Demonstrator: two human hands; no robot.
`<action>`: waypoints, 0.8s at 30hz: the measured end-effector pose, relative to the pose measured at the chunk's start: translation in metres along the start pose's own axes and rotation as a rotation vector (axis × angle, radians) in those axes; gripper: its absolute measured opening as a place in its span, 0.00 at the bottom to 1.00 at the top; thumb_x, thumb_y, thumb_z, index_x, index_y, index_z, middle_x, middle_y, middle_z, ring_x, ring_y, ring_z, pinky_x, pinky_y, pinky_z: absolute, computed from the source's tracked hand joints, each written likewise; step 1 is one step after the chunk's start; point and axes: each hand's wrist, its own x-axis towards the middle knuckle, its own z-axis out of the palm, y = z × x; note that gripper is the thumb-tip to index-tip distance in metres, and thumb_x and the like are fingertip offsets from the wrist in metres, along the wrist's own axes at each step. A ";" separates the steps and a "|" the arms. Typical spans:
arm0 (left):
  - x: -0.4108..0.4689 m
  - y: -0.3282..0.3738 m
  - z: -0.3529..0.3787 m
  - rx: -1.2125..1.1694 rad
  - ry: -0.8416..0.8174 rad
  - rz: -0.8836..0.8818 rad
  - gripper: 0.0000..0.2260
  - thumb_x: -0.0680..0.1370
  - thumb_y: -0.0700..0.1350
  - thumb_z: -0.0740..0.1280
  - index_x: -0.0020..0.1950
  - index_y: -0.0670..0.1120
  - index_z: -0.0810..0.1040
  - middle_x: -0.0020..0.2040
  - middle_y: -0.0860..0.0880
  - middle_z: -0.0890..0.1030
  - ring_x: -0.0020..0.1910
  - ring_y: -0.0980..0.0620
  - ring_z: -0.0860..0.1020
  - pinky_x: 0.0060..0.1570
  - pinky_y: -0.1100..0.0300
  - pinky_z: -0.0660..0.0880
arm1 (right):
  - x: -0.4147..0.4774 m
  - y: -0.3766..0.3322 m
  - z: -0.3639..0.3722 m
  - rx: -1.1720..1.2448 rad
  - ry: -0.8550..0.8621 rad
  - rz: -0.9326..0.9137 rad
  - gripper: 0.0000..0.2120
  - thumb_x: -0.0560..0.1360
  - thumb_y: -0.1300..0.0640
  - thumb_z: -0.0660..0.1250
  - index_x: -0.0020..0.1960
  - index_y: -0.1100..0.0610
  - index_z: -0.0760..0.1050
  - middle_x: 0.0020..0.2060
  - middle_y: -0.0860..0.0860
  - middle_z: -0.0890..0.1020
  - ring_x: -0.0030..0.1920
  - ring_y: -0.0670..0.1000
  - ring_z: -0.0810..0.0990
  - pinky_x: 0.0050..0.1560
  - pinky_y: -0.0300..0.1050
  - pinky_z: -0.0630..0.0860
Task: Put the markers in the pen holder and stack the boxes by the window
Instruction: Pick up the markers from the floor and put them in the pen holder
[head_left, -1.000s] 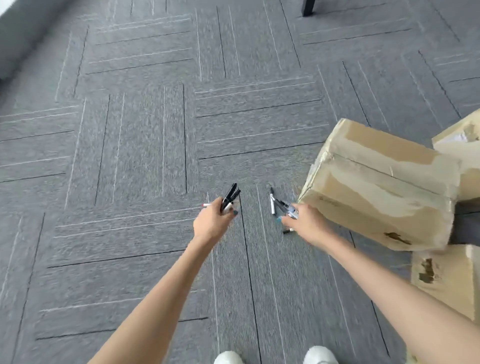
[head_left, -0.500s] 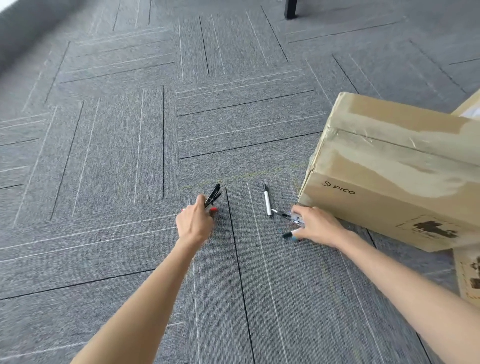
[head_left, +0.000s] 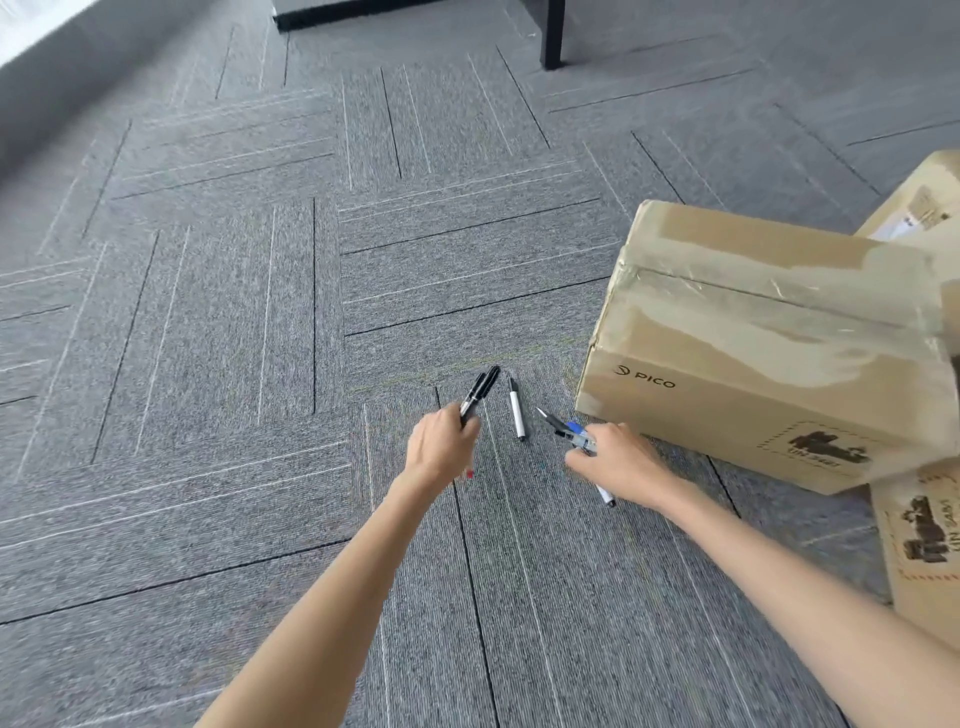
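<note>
Here we see both bare arms reaching down to a grey carpet (head_left: 218, 322). Our left hand (head_left: 440, 451) is clenched around a bunch of black markers (head_left: 480, 391), whose caps fan out forward above the knuckles; a small red tip (head_left: 470, 473) peeks out just below the same fist. Our right hand (head_left: 618, 465) is closed on a second bunch (head_left: 569, 430), with a dark tip and a blue cap sticking out to the left, and another marker end (head_left: 605, 494) showing beneath the wrist. Between the two hands one white marker (head_left: 516, 409) lies loose on the carpet, apart from both, its dark cap pointing away from us. Just to the right of our right hand stands a taped PICO box (head_left: 753, 358), closed, so we cannot tell what it holds. A second box (head_left: 922, 208) sits behind it at the right edge, also shut, with a white label on its top. A third box (head_left: 919, 540) lies nearer to us at the lower right, touching or tucked under the corner of the PICO box; only its printed face shows. All three rest on the carpet, unstacked. A dark furniture leg (head_left: 552, 34) stands far ahead.
</note>
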 end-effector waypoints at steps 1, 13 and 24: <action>0.001 0.009 0.002 -0.038 -0.022 -0.011 0.09 0.82 0.43 0.56 0.42 0.44 0.69 0.34 0.49 0.74 0.27 0.53 0.70 0.27 0.62 0.71 | -0.002 0.001 -0.001 0.041 0.002 0.008 0.12 0.77 0.52 0.62 0.36 0.52 0.66 0.27 0.46 0.68 0.23 0.45 0.61 0.22 0.34 0.58; 0.020 0.066 0.038 0.080 0.126 -0.147 0.20 0.78 0.54 0.65 0.58 0.40 0.68 0.47 0.44 0.81 0.38 0.47 0.79 0.38 0.54 0.78 | -0.019 0.025 -0.007 0.322 0.000 0.050 0.10 0.80 0.47 0.58 0.47 0.53 0.70 0.34 0.49 0.69 0.28 0.46 0.63 0.28 0.38 0.61; 0.025 0.052 0.029 -0.152 -0.062 -0.035 0.13 0.79 0.45 0.62 0.35 0.45 0.68 0.29 0.50 0.70 0.23 0.54 0.63 0.24 0.63 0.62 | -0.015 0.010 -0.006 0.346 -0.085 0.074 0.13 0.80 0.45 0.57 0.55 0.53 0.72 0.39 0.52 0.74 0.32 0.49 0.69 0.33 0.42 0.65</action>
